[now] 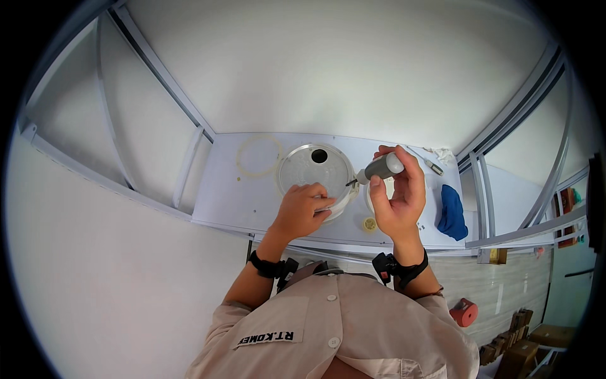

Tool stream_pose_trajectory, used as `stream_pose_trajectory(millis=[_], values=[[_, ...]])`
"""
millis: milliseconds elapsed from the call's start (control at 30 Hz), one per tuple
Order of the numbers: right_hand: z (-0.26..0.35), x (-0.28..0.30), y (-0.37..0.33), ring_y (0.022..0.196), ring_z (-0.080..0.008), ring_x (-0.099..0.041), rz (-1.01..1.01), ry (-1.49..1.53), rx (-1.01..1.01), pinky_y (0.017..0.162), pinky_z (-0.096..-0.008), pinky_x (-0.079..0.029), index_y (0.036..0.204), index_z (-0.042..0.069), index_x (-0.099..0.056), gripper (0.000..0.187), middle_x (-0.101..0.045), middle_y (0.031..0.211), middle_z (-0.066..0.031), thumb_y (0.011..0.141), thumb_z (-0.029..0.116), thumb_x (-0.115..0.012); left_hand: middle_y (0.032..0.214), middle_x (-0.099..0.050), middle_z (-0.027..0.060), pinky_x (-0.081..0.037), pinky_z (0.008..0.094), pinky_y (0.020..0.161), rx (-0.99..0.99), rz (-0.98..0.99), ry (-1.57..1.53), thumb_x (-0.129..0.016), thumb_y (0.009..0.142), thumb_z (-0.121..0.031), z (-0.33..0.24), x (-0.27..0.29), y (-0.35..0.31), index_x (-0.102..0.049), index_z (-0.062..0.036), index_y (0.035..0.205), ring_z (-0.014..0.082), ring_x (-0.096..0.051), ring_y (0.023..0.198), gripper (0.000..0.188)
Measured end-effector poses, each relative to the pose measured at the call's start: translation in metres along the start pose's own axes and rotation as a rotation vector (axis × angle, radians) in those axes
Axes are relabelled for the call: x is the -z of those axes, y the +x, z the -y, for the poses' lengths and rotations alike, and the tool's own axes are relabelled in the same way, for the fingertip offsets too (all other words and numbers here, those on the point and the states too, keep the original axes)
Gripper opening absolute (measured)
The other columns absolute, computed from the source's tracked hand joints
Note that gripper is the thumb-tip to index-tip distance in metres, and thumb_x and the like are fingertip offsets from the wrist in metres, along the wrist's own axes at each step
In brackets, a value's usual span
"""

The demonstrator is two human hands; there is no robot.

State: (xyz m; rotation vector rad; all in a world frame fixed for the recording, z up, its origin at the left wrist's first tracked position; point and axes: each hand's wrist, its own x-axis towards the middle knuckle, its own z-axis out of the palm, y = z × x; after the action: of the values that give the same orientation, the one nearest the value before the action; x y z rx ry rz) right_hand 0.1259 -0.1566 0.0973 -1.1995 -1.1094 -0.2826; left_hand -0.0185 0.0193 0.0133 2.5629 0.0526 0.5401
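Observation:
A round, silvery-white housing point(302, 165) with a metal rim and a dark round hole point(319, 156) sits at the middle of the white table. My left hand point(304, 210) lies over its near edge, fingers bent and closed on the rim; what is under the fingertips is hidden. In my right hand point(404, 199) is a grey-handled screwdriver point(382, 168), tilted, with its dark tip close to the housing's right edge. Whether the tip touches anything is too small to tell. Partly behind my right hand stands a round white dish point(371, 197).
A pale yellow ring point(238, 156) lies left of the housing. A small yellow round container point(369, 223) is near the front edge. At the right are a second screwdriver point(434, 167), a crumpled white cloth point(444, 155) and a blue cloth point(451, 213). Metal frame posts point(483, 196) flank the table.

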Motion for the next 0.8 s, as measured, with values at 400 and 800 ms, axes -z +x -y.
stream_pose_trajectory(millis=[400, 800], values=[[-0.001, -0.001, 0.002, 0.119, -0.0322, -0.066, 0.012, 0.021, 0.067, 0.098, -0.0417, -0.056, 0.147, -0.004, -0.050, 0.061, -0.063, 0.129, -0.0228, 0.089, -0.011, -0.067, 0.104, -0.070, -0.0005, -0.049, 0.0422, 0.098, -0.020, 0.061, -0.085, -0.082, 0.080, -0.005, 0.013, 0.035, -0.024, -0.084, -0.0163, 0.102, 0.0226, -0.066, 0.095, 0.025], [-0.004, -0.003, 0.002, 0.119, -0.0327, -0.067, 0.029, 0.033, 0.070, 0.100, -0.0430, -0.055, 0.146, -0.004, -0.051, 0.060, -0.063, 0.128, -0.0223, 0.089, -0.011, -0.067, 0.093, -0.068, 0.0057, -0.056, 0.0402, 0.079, -0.033, -0.111, -0.088, -0.065, 0.066, 0.011, 0.027, 0.031, -0.025, -0.078, -0.0083, 0.087, 0.0291, -0.064, 0.093, 0.031]])
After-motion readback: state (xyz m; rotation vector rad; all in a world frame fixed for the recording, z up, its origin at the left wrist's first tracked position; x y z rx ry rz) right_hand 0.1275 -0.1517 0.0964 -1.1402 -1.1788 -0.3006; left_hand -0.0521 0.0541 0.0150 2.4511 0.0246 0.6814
